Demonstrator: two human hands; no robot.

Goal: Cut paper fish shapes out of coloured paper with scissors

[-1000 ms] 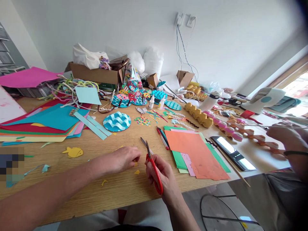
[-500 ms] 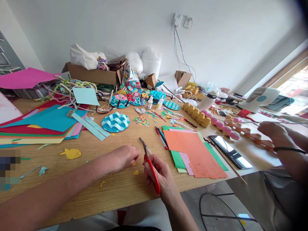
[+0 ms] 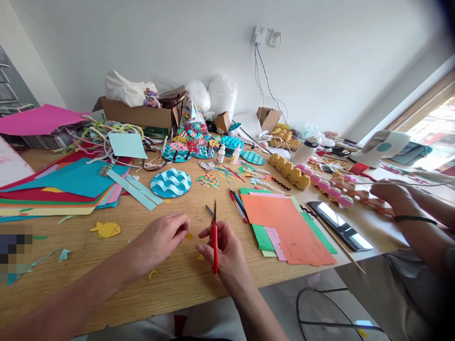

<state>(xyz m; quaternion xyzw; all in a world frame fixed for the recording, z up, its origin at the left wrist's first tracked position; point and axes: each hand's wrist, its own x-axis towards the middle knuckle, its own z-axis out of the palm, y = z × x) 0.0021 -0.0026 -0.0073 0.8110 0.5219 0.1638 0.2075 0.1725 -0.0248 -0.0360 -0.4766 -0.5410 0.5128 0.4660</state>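
My right hand (image 3: 227, 253) has its thumb and fingers through the red handles of a pair of scissors (image 3: 215, 246). The blades point away from me and stand slightly apart. Just left of them, my left hand (image 3: 165, 237) is closed in a pinch, with a small yellow paper piece (image 3: 189, 235) showing at its fingertips. Yellow paper scraps (image 3: 152, 274) lie on the wooden table near the left wrist. A yellow paper fish (image 3: 106, 229) with a drawn eye and mouth rests further left. The fingers hide part of the yellow piece.
Coloured paper sheets (image 3: 71, 177) are stacked at left; an orange sheet (image 3: 280, 222) tops others at right. Pens (image 3: 239, 206), a blue wave-patterned disc (image 3: 170, 183) and glue bottles (image 3: 221, 154) lie beyond my hands. A phone (image 3: 339, 225) and another person's hands (image 3: 394, 194) are at right.
My left hand has drawn back to the left, the yellow piece moving with it. My right hand has turned the scissors more upright and its fingers have spread, the blades now further apart.
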